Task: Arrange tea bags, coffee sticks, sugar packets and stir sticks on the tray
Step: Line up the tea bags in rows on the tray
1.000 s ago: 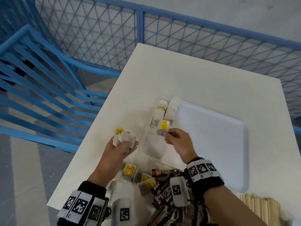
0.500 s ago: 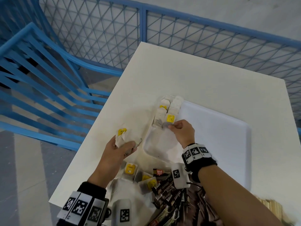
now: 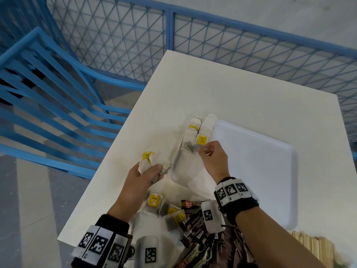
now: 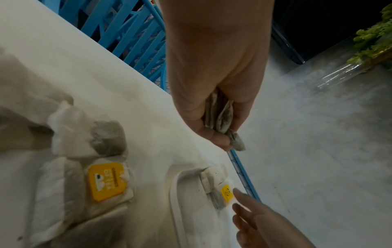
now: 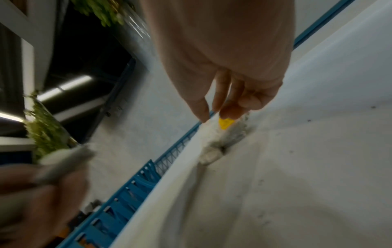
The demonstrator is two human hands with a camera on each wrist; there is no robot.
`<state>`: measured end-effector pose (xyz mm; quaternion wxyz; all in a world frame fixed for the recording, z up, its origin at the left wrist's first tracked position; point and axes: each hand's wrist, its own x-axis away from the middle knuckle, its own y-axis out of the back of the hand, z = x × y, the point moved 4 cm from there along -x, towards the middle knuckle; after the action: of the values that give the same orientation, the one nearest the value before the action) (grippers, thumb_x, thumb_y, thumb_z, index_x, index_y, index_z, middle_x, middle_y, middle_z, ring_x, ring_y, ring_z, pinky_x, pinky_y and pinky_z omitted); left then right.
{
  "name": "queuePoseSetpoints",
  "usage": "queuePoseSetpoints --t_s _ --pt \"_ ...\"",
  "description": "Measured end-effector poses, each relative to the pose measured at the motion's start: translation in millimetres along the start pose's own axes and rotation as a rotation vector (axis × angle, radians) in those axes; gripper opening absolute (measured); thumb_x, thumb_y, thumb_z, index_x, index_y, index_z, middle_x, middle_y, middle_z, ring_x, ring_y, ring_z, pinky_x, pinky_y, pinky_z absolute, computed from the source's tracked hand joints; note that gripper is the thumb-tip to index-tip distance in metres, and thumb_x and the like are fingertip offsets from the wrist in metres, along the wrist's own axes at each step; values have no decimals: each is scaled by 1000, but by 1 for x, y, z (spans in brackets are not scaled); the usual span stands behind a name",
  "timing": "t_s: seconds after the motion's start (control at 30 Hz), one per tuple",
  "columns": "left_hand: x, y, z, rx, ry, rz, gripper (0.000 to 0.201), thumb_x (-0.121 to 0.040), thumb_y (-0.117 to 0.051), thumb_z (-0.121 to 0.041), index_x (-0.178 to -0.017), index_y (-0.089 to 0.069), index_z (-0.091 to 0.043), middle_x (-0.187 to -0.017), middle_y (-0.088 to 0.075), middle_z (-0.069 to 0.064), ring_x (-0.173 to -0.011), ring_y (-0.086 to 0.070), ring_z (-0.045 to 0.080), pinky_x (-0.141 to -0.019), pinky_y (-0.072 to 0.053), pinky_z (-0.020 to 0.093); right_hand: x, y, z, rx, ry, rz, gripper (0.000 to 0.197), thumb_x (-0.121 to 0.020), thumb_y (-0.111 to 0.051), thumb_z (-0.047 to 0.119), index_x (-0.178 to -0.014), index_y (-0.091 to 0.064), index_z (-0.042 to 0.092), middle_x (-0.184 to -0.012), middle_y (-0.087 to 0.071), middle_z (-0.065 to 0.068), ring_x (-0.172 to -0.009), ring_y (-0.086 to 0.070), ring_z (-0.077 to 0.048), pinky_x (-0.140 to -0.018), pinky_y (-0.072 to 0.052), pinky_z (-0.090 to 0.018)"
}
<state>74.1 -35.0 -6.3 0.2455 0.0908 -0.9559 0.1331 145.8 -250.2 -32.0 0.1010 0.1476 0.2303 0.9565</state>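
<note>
A white tray lies on the white table. Two rows of tea bags fill the tray's far left corner. My right hand is at the near end of the right row. Its thumb and fingertips touch the last tea bag by its yellow tag, and a small gap shows between thumb and fingers. My left hand hovers left of the tray and grips a bunch of tea bags; the bunch shows between thumb and fingers.
Loose tea bags lie near the table's front edge, with dark coffee sticks beside them. Wooden stir sticks sit at the front right. A blue chair and a mesh fence border the table.
My right hand carried a tea bag from the tray's near left up to the right row and laid it at the row's near end. The left hand stayed in place with its bunch.
</note>
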Motion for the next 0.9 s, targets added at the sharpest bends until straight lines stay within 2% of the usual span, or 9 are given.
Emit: queuePoseSetpoints --t_s 0.03,0.1,0.2,0.3,0.4,0.57,0.67,0.8,0.9 --pt "0 -1 -1 -5 0 -4 18 -87 -63 -9 -105 -63 -8 -103 -70 12 -96 -67 22 -73 -56 21 7 -2 5 -15 6 59 14 -86 -64 27 -89 -55 17 -77 -58 8 -71 -54 -7 -64 -41 -14" --pt "1 -4 -3 -16 -8 -13 16 -85 -64 -8 -100 -64 -11 -98 -69 8 -89 -66 17 -70 -56 20 22 -10 13 -79 17 241 9 -88 -61 29 -87 -58 20 -79 -61 8 -71 -56 -5 -68 -43 -14" --pt "1 -9 -6 -54 -29 -10 14 -83 -67 -7 -95 -65 -14 -88 -69 1 -80 -64 11 -67 -56 18 47 -21 25 -209 -30 523 15 -92 -54 29 -91 -62 17 -82 -65 5 -68 -57 -7 -58 -43 -16" --pt "1 -11 -7 -114 -44 13 16 -82 -68 -7 -96 -66 -14 -85 -68 0 -77 -63 9 -66 -55 17 59 -27 28 -320 -49 643 9 -91 -57 20 -93 -62 13 -83 -65 -2 -69 -58 -9 -56 -44 -20" --pt "2 -11 -6 -118 -42 17 17 -82 -68 -7 -97 -65 -14 -88 -67 2 -78 -62 11 -65 -55 17 62 -29 24 -322 -40 659 7 -88 -62 11 -94 -61 7 -83 -62 -8 -69 -58 -9 -58 -48 -19" --pt "0 -7 -1 -91 0 15 12 -88 -61 -8 -99 -64 -9 -95 -68 8 -87 -65 16 -74 -55 20 61 -28 18 -348 -80 638 7 -85 -63 4 -91 -60 6 -76 -62 -4 -64 -59 -6 -62 -51 -18" --pt "-2 -4 3 -9 78 13 14 -90 -54 -2 -101 -62 -5 -96 -66 11 -88 -66 19 -77 -56 22 55 -25 14 -374 -130 560 10 -84 -64 3 -91 -57 4 -75 -63 -6 -62 -60 -10 -59 -51 -18" --pt "-4 0 4 48 131 33 21 -89 -50 3 -108 -58 0 -94 -62 11 -88 -65 21 -82 -53 28 38 -19 6 -341 -196 421 12 -83 -67 5 -86 -55 8 -79 -65 -9 -62 -60 -15 -55 -50 -19" --pt "-3 -1 3 82 130 50 23 -80 -59 3 -103 -58 -3 -90 -59 11 -88 -65 22 -82 -54 27 23 -17 1 -268 -214 316 13 -83 -67 8 -84 -55 11 -79 -65 -7 -59 -60 -12 -52 -48 -17"
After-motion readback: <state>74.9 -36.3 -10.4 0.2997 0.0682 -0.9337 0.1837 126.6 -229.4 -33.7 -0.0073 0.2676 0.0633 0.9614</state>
